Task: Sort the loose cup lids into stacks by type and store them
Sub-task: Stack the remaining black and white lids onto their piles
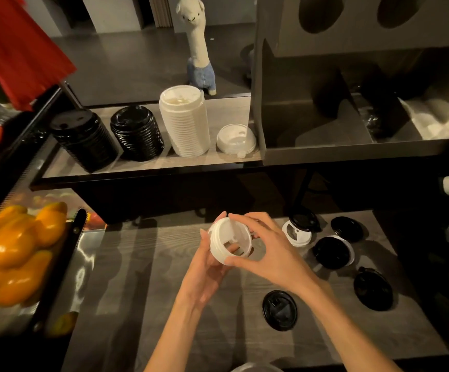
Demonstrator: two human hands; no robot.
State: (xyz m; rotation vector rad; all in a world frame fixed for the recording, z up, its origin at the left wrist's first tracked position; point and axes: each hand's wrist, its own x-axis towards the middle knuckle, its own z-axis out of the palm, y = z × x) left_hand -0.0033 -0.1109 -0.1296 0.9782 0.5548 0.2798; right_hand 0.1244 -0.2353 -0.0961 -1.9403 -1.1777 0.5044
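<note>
your left hand (204, 267) and right hand (266, 248) both grasp a small stack of white lids (230, 241): light, thin, easily crushed; hold by rims.

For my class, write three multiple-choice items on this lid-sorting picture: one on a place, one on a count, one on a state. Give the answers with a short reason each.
1. Where does the tall white lid stack stand?
A. On the raised shelf, right of the two black stacks
B. On the lower table among the loose lids
C. Inside the tray of yellow peppers

2. How many black lid stacks stand on that shelf?
A. One
B. Two
C. Four

3. What is the state of the white lids at centre?
A. Lying flat on the table
B. Held off the table by both hands
C. Placed on top of the tall stack

Answers: 1 A, it stands beside the black stacks. 2 B, two show. 3 B, the left hand and right hand grip them.
</note>
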